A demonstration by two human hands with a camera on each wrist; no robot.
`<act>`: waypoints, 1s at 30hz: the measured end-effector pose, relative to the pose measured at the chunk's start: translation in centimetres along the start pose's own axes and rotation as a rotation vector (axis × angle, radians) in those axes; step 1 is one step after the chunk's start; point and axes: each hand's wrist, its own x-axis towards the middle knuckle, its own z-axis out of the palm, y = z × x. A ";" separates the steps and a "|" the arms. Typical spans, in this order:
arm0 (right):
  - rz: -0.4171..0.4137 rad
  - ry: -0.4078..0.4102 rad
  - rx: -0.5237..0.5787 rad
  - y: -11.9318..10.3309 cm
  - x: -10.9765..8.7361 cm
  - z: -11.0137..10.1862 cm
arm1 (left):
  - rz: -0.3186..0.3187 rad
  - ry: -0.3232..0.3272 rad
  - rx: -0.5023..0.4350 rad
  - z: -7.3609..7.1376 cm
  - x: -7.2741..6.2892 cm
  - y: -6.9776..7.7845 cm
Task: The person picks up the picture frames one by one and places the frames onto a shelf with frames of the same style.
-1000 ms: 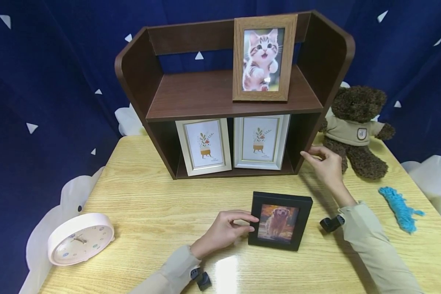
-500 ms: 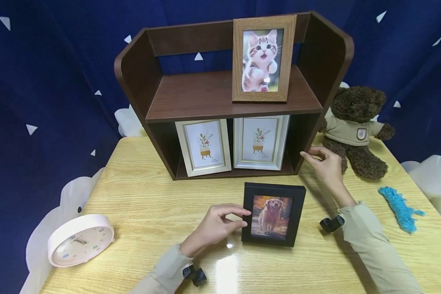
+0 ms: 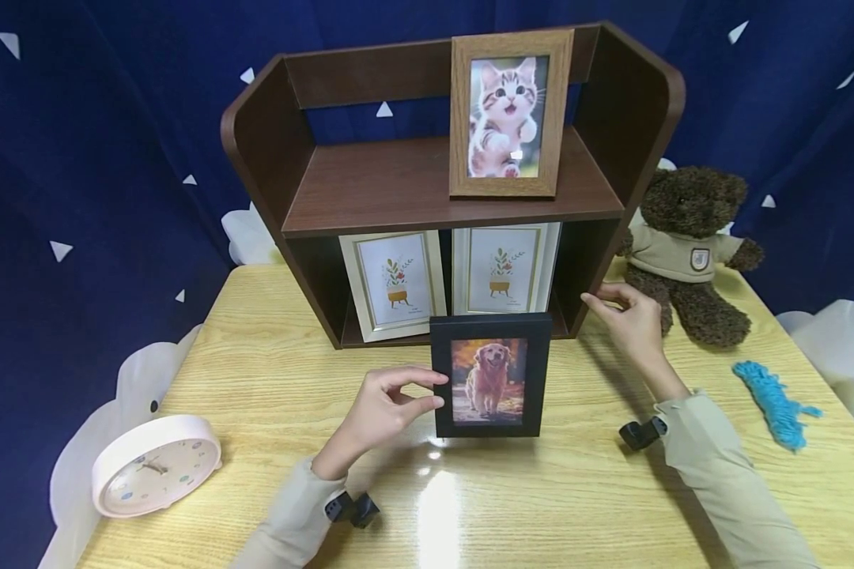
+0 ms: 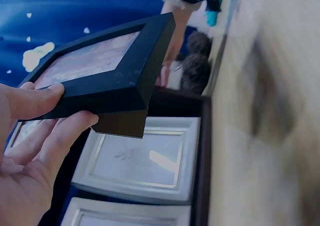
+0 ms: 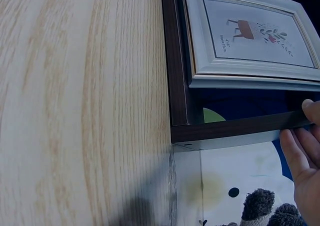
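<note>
My left hand [image 3: 383,409] pinches the left edge of a black picture frame [image 3: 489,381] with a dog photo, thumb on its front and fingers behind. In the left wrist view a flap [image 4: 121,127] sticks out behind the black frame. My right hand [image 3: 629,320] grips the right side panel of the dark brown shelf [image 3: 413,178], as the right wrist view also shows. On the lower level stand a cream frame [image 3: 398,288] and a white frame [image 3: 501,273]. The black frame hides the white frame's bottom edge in the head view.
On the upper level stands a wooden frame [image 3: 510,114] with a kitten photo. A brown teddy bear [image 3: 690,253] sits right of the shelf, near a bundle of blue cord [image 3: 776,405]. At the left lies a pink-white clock [image 3: 158,466] on the wooden table [image 3: 270,379].
The left hand has moved the black frame leftward and up toward the shelf, turning it to face more squarely forward. The right hand has stayed on the side panel.
</note>
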 end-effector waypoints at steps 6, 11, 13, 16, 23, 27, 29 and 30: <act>0.014 0.003 0.000 0.0 0.0 0.0 | 0.024 0.047 0.032 -1.5 0.5 1.2; 0.014 0.004 -0.006 0.0 0.0 0.0 | 0.102 0.082 0.048 -2.5 0.9 2.0; 0.011 0.005 -0.007 0.0 0.0 0.0 | 0.138 0.089 0.049 -3.0 1.0 2.3; 0.000 0.011 -0.012 0.0 0.0 0.0 | 0.171 0.099 0.054 -3.7 1.2 2.8; -0.006 0.010 -0.008 0.1 0.0 0.1 | 0.229 0.152 0.073 -5.5 1.6 3.9; 0.000 0.003 0.000 0.1 0.1 0.1 | 0.281 0.167 0.046 -6.3 2.0 4.6; 0.001 0.003 0.003 0.1 0.0 0.0 | 0.300 0.169 0.048 -6.5 2.2 5.0; 0.002 0.002 0.005 0.1 0.0 0.0 | 0.306 0.172 0.059 -6.6 2.3 5.2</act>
